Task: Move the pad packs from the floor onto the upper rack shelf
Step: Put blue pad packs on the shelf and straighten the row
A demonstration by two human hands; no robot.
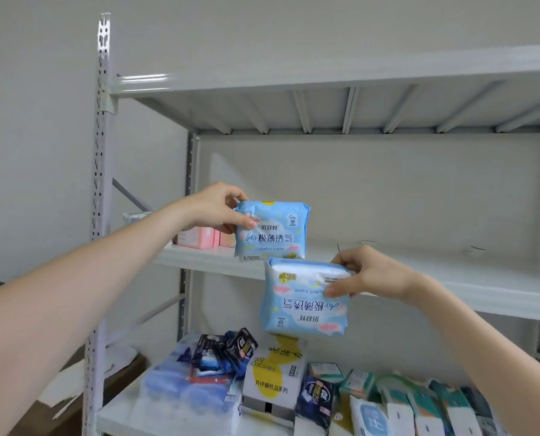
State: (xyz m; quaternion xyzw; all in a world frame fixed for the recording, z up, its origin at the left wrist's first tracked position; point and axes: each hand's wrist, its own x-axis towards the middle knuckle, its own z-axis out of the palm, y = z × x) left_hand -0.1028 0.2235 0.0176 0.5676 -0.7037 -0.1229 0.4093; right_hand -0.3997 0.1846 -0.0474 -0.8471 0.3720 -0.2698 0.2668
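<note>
My left hand [220, 207] grips the top left corner of a light blue pad pack [272, 237], held upright just at the front edge of the upper rack shelf [451, 278]. My right hand [367, 272] pinches the top right of a second light blue pad pack [303, 305], which hangs upside down in front of and below that shelf's edge. Pink packs [199, 237] stand on the shelf to the left, partly hidden behind my left hand.
A higher shelf [325, 77] spans the top of the white metal rack. The lower shelf [117, 413] holds dark blue packs, a white-and-yellow box [273, 376], a large blue wrapped bundle and several green-and-white packs. A perforated upright post [100, 152] stands at the left.
</note>
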